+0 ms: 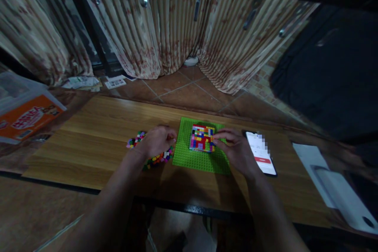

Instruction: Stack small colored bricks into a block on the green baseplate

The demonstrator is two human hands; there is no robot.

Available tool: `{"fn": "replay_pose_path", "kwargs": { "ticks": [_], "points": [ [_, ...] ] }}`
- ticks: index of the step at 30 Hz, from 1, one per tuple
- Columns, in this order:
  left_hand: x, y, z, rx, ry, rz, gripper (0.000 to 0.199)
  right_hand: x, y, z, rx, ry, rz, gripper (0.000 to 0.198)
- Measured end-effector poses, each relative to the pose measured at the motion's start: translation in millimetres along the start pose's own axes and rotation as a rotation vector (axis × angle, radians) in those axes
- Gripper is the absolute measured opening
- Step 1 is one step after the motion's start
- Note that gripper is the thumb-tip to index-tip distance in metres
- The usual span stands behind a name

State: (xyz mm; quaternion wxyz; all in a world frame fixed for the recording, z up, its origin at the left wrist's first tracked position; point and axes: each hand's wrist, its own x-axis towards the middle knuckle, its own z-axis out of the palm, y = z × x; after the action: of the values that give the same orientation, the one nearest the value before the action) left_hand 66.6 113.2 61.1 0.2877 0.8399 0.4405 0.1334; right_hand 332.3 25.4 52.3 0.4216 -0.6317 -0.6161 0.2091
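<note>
A rectangular build of multicoloured toy bricks (202, 138) stands on a green studded baseplate (183, 153). My right hand (234, 147) is at its right side, thumb and forefinger against the edge of the build. To the left, my left hand (159, 140) hovers between the baseplate and a pile of loose toy bricks (161, 157), partly covering the pile. The left fingers are curled together, and whatever may be between their tips is too small to make out.
A lit phone (260, 153) lies right of the baseplate on the wooden table (97, 138). A clear tub with an orange label (29, 116) stands at the far left. White flat objects (342, 193) are at the right end. Striped curtains (177, 27) hang beyond the table.
</note>
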Motion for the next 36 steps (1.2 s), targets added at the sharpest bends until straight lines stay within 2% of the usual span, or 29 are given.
{"fn": "replay_pose_path", "kwargs": {
  "ticks": [7, 16, 24, 29, 32, 34, 36],
  "points": [
    [0, 2, 3, 0.137, -0.006, -0.054, 0.017, 0, -3, 7, 0.001, -0.052, 0.037, 0.010],
    [2, 3, 7, 0.202, -0.017, -0.050, 0.013, -1, -8, 9, -0.080, -0.036, 0.078, 0.007],
    [2, 7, 7, 0.252, -0.010, -0.061, 0.014, 0, -11, 13, 0.023, -0.031, 0.203, 0.007],
    [2, 7, 6, 0.229, -0.015, -0.076, 0.012, 2, -15, 14, 0.083, 0.000, 0.310, 0.010],
    [3, 2, 6, 0.176, 0.011, -0.054, 0.012, 1, -15, 19, 0.090, 0.016, 0.328, 0.008],
    [5, -2, 3, 0.107, 0.045, -0.039, 0.012, 1, -15, 21, 0.092, 0.023, 0.320, 0.007],
    [5, -3, -7, 0.001, 0.138, -0.034, 0.012, 2, -14, 19, 0.088, 0.014, 0.299, 0.006]
  ]
}}
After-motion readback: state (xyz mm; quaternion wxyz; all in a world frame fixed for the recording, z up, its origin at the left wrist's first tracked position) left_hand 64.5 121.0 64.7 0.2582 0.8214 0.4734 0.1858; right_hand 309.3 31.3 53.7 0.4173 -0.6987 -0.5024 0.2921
